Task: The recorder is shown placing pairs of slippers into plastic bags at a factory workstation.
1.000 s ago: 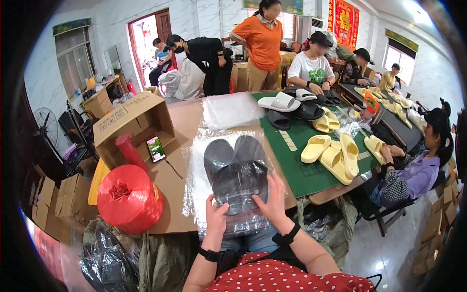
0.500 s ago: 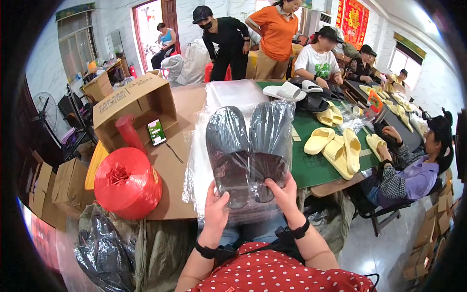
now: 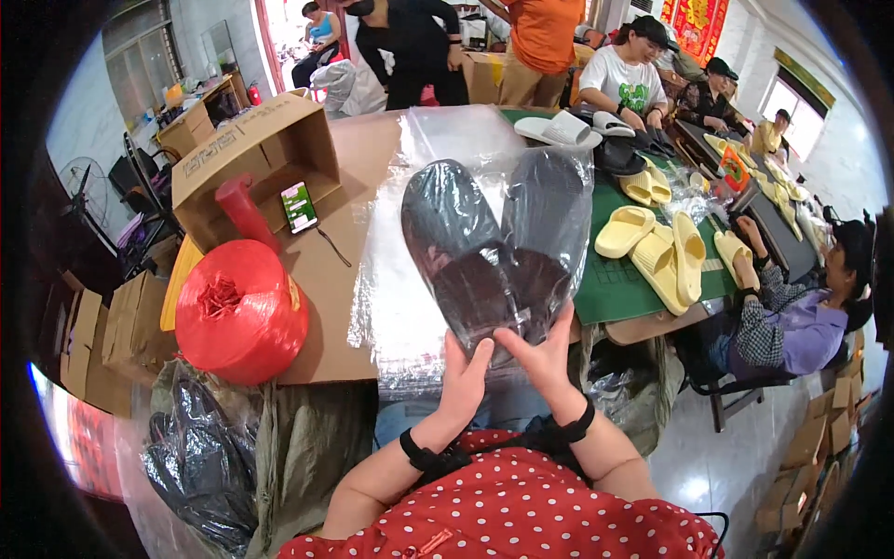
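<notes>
Above table: bagged slippers upright, toes away.
Left hand: pinching bag bottom.
Right hand: same, equally near.

The dark grey slippers look like matt, smooth moulded foam or rubber, wrapped in a thin clear plastic bag that is glossy and crinkled, and a stack of the same shiny film bags lies on the counter, whose brown top looks like plain matt cardboard or board. The cardboard box is dull brown paperboard, the red spool is glossy plastic twine, and the yellow slippers look matt and smooth on a green mat with a flat, dull finish.
</notes>
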The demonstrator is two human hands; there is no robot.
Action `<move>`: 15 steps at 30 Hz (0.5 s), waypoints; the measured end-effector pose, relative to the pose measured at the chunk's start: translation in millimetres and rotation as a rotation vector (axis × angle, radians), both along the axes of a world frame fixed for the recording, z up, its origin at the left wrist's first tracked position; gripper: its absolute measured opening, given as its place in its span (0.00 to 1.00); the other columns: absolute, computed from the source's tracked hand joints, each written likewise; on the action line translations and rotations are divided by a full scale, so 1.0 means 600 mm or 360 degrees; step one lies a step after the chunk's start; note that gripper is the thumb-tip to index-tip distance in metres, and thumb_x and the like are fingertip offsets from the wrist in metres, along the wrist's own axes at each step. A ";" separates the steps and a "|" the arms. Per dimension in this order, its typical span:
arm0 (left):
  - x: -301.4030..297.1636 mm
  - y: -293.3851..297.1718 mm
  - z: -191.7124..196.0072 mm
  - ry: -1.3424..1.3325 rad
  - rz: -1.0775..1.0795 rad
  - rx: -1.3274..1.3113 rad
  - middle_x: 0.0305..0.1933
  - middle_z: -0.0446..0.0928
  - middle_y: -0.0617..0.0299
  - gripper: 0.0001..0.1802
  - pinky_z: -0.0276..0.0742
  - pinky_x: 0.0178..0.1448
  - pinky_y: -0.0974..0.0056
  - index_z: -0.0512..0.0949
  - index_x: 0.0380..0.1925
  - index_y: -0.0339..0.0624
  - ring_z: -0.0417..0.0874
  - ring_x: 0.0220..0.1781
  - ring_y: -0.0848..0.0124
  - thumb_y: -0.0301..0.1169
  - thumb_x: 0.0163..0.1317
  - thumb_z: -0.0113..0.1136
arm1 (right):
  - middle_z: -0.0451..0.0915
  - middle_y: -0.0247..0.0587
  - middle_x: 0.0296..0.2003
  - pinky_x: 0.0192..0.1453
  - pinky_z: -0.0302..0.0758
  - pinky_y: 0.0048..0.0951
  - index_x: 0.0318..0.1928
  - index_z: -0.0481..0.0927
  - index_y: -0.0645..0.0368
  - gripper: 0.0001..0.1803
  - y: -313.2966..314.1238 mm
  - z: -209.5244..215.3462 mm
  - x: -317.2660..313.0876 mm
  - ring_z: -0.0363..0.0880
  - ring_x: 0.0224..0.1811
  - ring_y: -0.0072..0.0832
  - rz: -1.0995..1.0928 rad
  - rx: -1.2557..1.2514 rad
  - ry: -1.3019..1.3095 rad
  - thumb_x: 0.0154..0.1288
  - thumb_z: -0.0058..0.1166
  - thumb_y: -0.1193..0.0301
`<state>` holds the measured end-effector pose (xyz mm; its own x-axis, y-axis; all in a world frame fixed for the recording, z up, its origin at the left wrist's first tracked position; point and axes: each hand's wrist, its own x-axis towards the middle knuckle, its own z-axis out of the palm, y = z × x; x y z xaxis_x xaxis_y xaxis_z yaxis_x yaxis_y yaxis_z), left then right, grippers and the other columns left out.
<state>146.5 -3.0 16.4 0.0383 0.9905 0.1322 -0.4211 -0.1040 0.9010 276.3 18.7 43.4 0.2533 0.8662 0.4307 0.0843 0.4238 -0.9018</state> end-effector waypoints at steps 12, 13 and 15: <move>-0.105 0.094 -0.058 0.1940 0.0298 0.0448 0.68 0.66 0.35 0.28 0.59 0.73 0.46 0.75 0.55 0.35 0.61 0.72 0.39 0.42 0.60 0.66 | 0.72 0.36 0.63 0.64 0.68 0.27 0.74 0.57 0.62 0.59 -0.161 0.080 0.476 0.72 0.60 0.27 0.0370 -0.0887 0.0220 0.37 0.75 0.78; -0.116 0.098 -0.071 0.2023 0.0261 0.0424 0.68 0.67 0.35 0.28 0.59 0.74 0.46 0.75 0.54 0.34 0.61 0.72 0.39 0.42 0.59 0.67 | 0.72 0.34 0.62 0.63 0.69 0.25 0.74 0.58 0.62 0.60 -0.192 0.083 0.528 0.73 0.59 0.25 0.0320 -0.1034 0.0083 0.36 0.75 0.78; -0.123 0.101 -0.076 0.1989 0.0231 0.0472 0.68 0.67 0.36 0.28 0.58 0.74 0.46 0.76 0.53 0.34 0.61 0.72 0.40 0.42 0.59 0.67 | 0.73 0.32 0.60 0.59 0.71 0.24 0.74 0.58 0.62 0.62 -0.261 0.062 0.641 0.74 0.56 0.25 0.0450 -0.1408 0.0171 0.34 0.77 0.78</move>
<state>72.9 57.6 -29.2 0.1896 0.9351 0.2993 0.7173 -0.3401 0.6081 660.9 -138.2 80.6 -0.0164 0.9035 -0.4283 -0.0199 -0.4286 -0.9033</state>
